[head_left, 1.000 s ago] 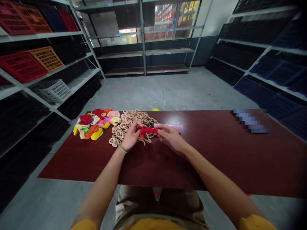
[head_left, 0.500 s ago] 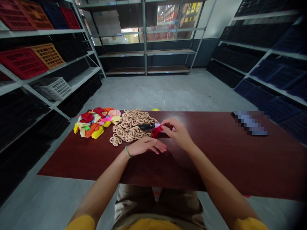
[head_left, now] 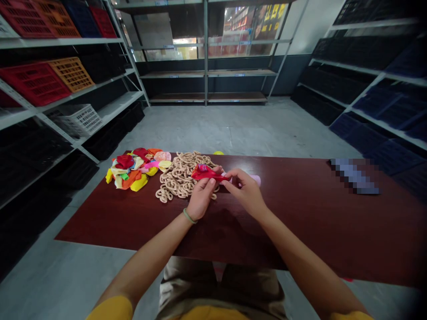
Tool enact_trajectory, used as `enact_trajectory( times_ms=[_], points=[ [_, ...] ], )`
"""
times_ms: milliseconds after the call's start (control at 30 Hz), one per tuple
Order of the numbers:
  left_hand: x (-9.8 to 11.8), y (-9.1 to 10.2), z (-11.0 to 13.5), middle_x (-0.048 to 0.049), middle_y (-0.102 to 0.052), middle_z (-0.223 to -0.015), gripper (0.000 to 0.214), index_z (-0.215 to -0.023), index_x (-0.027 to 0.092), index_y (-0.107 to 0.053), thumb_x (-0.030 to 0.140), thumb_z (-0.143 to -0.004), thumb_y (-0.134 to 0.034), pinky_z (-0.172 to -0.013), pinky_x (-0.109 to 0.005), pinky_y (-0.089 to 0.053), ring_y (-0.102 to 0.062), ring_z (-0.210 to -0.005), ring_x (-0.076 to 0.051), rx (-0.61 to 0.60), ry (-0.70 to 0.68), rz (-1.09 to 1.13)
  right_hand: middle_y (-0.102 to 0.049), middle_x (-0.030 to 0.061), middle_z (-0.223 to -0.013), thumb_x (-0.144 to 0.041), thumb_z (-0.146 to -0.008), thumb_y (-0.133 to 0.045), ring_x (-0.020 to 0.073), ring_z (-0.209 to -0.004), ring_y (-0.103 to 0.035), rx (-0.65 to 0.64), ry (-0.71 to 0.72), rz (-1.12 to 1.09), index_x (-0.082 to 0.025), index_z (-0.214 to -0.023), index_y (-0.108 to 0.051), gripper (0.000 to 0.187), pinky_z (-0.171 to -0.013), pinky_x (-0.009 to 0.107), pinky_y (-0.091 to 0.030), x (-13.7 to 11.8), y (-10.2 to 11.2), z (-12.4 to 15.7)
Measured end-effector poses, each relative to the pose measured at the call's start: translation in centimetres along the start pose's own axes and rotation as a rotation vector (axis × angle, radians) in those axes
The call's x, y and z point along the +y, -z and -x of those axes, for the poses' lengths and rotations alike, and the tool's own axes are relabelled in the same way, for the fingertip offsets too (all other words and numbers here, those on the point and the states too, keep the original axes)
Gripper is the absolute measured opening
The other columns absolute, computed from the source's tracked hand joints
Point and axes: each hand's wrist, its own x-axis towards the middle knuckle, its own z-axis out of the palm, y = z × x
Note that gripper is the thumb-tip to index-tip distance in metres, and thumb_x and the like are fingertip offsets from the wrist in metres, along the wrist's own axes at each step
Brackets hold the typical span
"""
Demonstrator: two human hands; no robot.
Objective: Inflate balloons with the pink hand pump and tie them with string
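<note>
From my distant place I look through the head camera, and I find both hands near the centre of the frame, above the dark red-brown surface (head_left: 300,218). The left hand (head_left: 200,200) carries a green band (head_left: 189,216) at the wrist. Its grip is pinching a red limp piece (head_left: 208,173) between the thumb and the fingers. The right hand (head_left: 247,192) comes from the right side, and its grip pinches the narrow end of this same piece with the fingertips. So the red limp piece lies stretched between the two hands, in the middle of the frame, with its wider, patterned end pointing to the left.

Just behind it I see a heap of beige chain (head_left: 178,175), of which a part is hidden by the left hand. To the left of this heap lies a pile of coloured soft pieces (head_left: 133,172), in red, yellow, orange, pink and green. A lilac tube (head_left: 256,179) shows partly behind the right hand. At the right of the frame one blurred object (head_left: 355,175) rests on the surface; I cannot tell what it is. In the upper left, a red crate (head_left: 36,84) and an orange crate (head_left: 71,73) stand on a shelf.
</note>
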Motion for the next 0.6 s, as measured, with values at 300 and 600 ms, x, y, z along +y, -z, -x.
enact_trajectory(
  times_ms=[300, 600],
  points=[
    [0.8, 0.3, -0.5, -0.0067, -0.074, -0.098, 0.024, -0.089, 0.017, -0.075, 0.036, -0.076, -0.076, -0.093, -0.036, -0.052, -0.068, -0.1, -0.021, 0.159, -0.1, -0.03, -0.062, 0.0012, -0.084, -0.036, -0.086, -0.06, 0.0151, -0.07, -0.052, -0.066, 0.017, 0.017, -0.025, -0.093, -0.062, 0.014, -0.065, 0.03, -0.043, 1.4, -1.0, 0.3],
    [2.2, 3.3, -1.6, -0.007, -0.075, -0.093, 0.024, -0.093, 0.017, -0.076, 0.037, -0.083, -0.069, -0.098, -0.038, -0.049, -0.068, -0.099, -0.022, 0.317, -0.373, -0.524, -0.061, 0.015, -0.124, -0.035, -0.093, -0.049, 0.0303, -0.115, -0.05, -0.1, 0.181, 0.78, -0.015, -0.134, -0.052, 0.045, -0.094, 0.044, -0.04, 5.5, 2.3, -1.6]
  ],
)
